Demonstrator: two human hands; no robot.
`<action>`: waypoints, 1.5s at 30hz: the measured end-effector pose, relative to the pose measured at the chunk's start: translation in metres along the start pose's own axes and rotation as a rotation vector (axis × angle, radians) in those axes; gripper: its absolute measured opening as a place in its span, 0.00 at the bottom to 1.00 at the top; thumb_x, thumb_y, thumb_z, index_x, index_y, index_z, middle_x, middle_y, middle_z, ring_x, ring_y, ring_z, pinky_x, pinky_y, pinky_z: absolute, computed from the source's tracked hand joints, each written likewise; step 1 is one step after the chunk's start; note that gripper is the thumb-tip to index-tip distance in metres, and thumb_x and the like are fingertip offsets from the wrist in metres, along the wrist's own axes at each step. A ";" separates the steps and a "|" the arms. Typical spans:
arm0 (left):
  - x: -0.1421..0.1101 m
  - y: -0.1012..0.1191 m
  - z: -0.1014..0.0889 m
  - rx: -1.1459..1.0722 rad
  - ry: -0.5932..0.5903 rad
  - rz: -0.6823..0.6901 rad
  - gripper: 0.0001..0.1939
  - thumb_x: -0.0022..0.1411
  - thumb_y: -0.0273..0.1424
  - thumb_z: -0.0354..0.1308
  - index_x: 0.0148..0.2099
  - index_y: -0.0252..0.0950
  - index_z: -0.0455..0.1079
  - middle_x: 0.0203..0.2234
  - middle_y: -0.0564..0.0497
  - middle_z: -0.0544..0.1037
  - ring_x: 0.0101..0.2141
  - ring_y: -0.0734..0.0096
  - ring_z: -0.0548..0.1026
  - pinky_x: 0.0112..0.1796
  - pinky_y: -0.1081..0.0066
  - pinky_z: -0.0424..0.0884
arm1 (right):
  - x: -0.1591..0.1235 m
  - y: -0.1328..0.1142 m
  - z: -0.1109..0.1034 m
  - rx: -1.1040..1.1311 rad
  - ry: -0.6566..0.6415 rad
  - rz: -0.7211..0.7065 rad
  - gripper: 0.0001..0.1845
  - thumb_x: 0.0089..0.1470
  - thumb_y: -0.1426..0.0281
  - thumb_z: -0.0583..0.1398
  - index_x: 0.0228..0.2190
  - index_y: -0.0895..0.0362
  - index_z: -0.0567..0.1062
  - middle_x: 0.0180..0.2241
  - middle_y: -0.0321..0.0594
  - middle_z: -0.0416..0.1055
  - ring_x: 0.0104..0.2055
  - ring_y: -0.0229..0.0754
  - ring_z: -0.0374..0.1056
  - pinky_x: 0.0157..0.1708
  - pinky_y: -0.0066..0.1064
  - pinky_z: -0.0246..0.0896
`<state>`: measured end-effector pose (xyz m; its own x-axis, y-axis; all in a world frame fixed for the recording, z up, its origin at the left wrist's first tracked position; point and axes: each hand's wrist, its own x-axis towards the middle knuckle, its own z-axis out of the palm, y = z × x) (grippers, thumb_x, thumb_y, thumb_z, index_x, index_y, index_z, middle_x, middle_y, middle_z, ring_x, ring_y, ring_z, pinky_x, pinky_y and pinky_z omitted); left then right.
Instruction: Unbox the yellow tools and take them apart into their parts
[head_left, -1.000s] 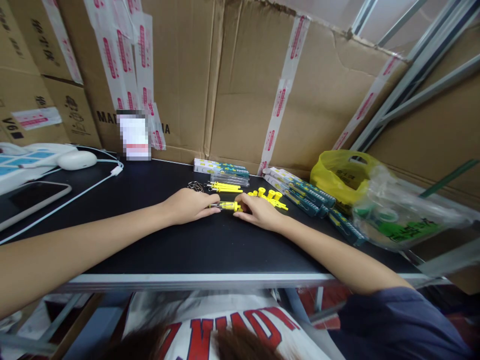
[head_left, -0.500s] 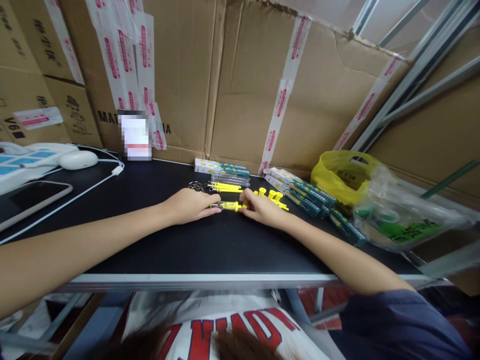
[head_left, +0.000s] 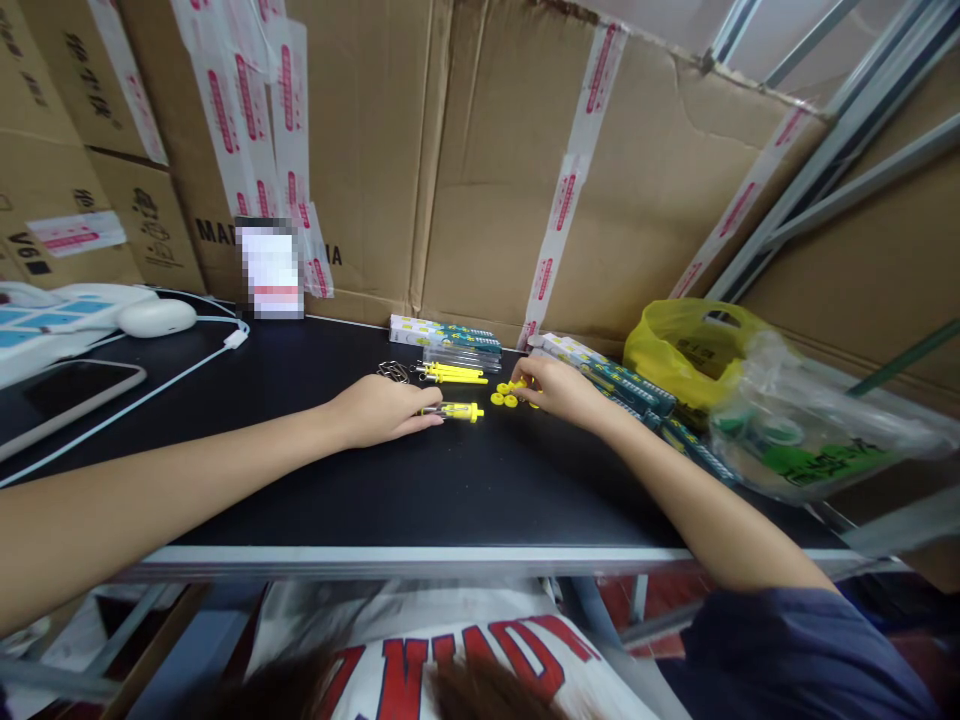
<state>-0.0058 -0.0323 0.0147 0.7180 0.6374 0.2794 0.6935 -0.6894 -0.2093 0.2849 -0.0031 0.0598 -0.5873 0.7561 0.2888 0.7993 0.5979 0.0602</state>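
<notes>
My left hand [head_left: 379,410] rests on the black table [head_left: 315,480], its fingertips pinching the metal end of a small yellow-handled screwdriver [head_left: 457,411] that lies flat. My right hand [head_left: 559,388] is farther back and to the right, fingers curled over a small heap of yellow caps [head_left: 506,394]; what the fingers hold is hidden. More yellow tools [head_left: 450,375] and a clear tube [head_left: 461,357] lie just behind the screwdriver.
Packaged screwdrivers [head_left: 442,334] lie at the back, and a row of them [head_left: 622,390] runs to the right. A yellow bag [head_left: 686,350] and a clear bag [head_left: 795,430] sit at the right. A phone [head_left: 64,392], cable [head_left: 172,365] and power strip [head_left: 45,325] are at the left. Cardboard boxes [head_left: 487,170] wall the back.
My right hand let go of the screwdriver's yellow handle and moved back and right onto the yellow caps. My left hand stayed put.
</notes>
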 end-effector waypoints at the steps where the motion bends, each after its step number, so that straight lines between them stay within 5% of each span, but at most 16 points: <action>1: 0.000 0.000 0.000 0.001 -0.002 0.000 0.17 0.69 0.44 0.40 0.44 0.40 0.64 0.31 0.52 0.79 0.29 0.69 0.77 0.22 0.75 0.56 | -0.001 0.000 0.000 -0.033 -0.050 0.010 0.04 0.51 0.71 0.60 0.32 0.56 0.71 0.32 0.39 0.71 0.32 0.38 0.65 0.30 0.26 0.52; 6: 0.000 -0.001 0.000 -0.025 0.003 0.004 0.18 0.69 0.44 0.40 0.44 0.40 0.65 0.31 0.52 0.78 0.29 0.69 0.76 0.23 0.76 0.58 | -0.006 -0.003 0.001 -0.135 -0.175 0.025 0.06 0.49 0.72 0.61 0.32 0.56 0.70 0.33 0.41 0.73 0.34 0.41 0.68 0.28 0.27 0.51; 20: -0.001 0.002 -0.004 -0.022 -0.021 -0.002 0.17 0.69 0.44 0.40 0.44 0.40 0.64 0.32 0.52 0.79 0.30 0.68 0.77 0.23 0.75 0.58 | -0.006 -0.007 0.001 -0.066 -0.217 0.076 0.09 0.50 0.68 0.62 0.35 0.54 0.70 0.31 0.38 0.74 0.28 0.39 0.66 0.24 0.26 0.46; 29: 0.000 0.001 -0.002 -0.023 -0.002 0.014 0.17 0.69 0.44 0.40 0.44 0.40 0.64 0.31 0.53 0.79 0.30 0.68 0.77 0.22 0.75 0.55 | -0.010 -0.038 0.005 0.086 0.111 0.043 0.11 0.56 0.61 0.56 0.36 0.55 0.68 0.26 0.35 0.70 0.26 0.36 0.63 0.25 0.26 0.48; 35: -0.001 0.001 0.000 -0.061 -0.005 0.010 0.16 0.68 0.44 0.41 0.44 0.40 0.64 0.32 0.52 0.79 0.30 0.70 0.77 0.23 0.76 0.58 | -0.017 -0.061 0.029 0.387 0.007 -0.131 0.18 0.56 0.60 0.57 0.46 0.56 0.67 0.26 0.33 0.67 0.25 0.34 0.62 0.26 0.25 0.53; 45: -0.003 0.006 -0.007 -0.145 0.033 -0.002 0.16 0.69 0.42 0.40 0.45 0.40 0.64 0.37 0.53 0.78 0.36 0.70 0.77 0.28 0.76 0.62 | -0.015 -0.057 0.040 0.494 0.062 -0.059 0.16 0.56 0.61 0.57 0.43 0.56 0.65 0.24 0.30 0.63 0.23 0.33 0.59 0.25 0.25 0.52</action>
<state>-0.0036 -0.0408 0.0189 0.7129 0.6287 0.3107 0.6772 -0.7322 -0.0721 0.2430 -0.0376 0.0135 -0.6090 0.7091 0.3555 0.6007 0.7050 -0.3770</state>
